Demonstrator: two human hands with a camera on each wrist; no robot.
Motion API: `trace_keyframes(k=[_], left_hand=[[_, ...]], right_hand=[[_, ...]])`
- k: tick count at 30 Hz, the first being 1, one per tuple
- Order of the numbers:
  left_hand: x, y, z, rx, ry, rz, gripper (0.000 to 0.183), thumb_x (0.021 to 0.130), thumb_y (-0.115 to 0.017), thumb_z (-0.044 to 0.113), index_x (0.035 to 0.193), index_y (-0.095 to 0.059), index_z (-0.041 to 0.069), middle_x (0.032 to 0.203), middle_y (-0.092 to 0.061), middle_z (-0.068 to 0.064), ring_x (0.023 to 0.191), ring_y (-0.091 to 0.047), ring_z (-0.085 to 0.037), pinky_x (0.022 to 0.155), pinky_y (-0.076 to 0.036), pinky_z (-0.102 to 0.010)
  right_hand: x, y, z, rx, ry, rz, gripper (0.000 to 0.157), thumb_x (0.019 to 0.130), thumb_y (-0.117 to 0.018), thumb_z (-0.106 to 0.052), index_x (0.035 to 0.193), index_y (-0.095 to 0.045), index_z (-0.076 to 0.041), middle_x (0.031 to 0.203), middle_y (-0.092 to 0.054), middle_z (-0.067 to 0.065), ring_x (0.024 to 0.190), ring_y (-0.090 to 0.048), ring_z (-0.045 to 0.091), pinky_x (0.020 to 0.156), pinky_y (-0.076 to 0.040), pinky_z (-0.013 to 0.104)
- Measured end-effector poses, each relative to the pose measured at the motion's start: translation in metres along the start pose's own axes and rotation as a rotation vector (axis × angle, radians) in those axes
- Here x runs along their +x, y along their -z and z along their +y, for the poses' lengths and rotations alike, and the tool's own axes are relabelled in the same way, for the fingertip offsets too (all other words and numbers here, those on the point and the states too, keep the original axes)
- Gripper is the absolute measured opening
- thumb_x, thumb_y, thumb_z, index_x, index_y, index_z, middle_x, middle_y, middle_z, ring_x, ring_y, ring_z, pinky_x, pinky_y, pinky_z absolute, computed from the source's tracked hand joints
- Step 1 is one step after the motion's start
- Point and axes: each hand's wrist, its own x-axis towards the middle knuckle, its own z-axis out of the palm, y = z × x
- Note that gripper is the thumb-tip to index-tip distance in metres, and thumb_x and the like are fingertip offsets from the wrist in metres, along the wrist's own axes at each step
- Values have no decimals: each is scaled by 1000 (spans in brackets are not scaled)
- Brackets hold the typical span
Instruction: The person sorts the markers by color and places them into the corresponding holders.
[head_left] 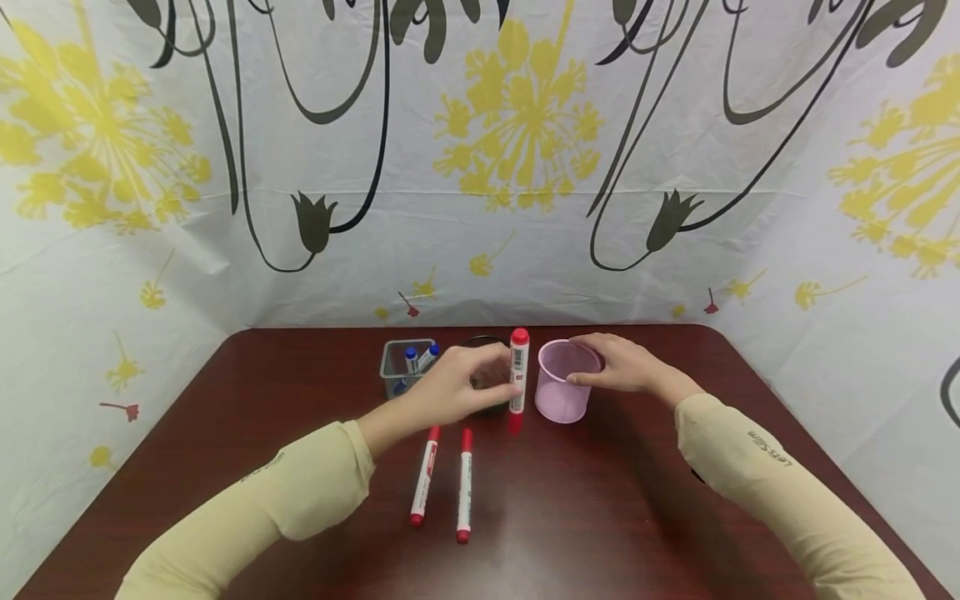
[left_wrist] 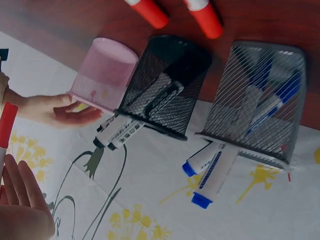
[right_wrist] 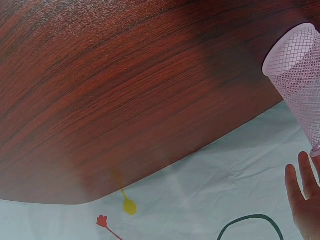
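Note:
My left hand [head_left: 459, 382] pinches an upright red-capped marker [head_left: 518, 371] between thumb and fingers, just left of the pink mesh pen holder [head_left: 561, 403]. At that holder's rim is my right hand [head_left: 628, 364], gripping it with the thumb on the near side and fingers on the far side. In the left wrist view the pink holder [left_wrist: 106, 75] shows no pens inside. Two more red markers, one [head_left: 424, 477] slightly slanted and the other [head_left: 465, 487] straighter, lie on the table in front of the left hand.
Behind the left hand, mostly hidden in the head view, stands a black mesh pen holder [left_wrist: 167, 95] with black markers. A grey mesh holder [head_left: 396, 367] with blue markers is to its left. A patterned cloth [head_left: 480, 275] hangs behind the dark wooden table [head_left: 585, 517].

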Motion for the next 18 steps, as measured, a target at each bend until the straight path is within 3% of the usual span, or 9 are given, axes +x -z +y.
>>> trace_keyframes(k=[5,17,18], left_hand=[[16,0,0,-23,16,10,15,81,-65,18,90,-59,8,76,-62,4,68,-57,-3,63,-46,-21],[40,4,-12,-36,127,23,15,83,-63,17,93,-58,7,77,-61,2,68,-57,-4,65,-46,-21],[42,6,-8,-39,141,21,16,83,-62,16,95,-58,6,79,-62,0,69,-58,-7,66,-46,-22]], right_hand=[[0,-1,0,14,4,3,70,73,-61,-56,120,-52,-5,111,-56,9,103,-49,23,84,-38,42],[0,0,0,27,11,-2,69,73,-61,-55,119,-53,-5,110,-56,8,101,-50,21,82,-39,41],[0,0,0,26,12,-3,70,73,-61,-56,120,-53,-5,110,-56,8,101,-50,21,82,-39,41]])
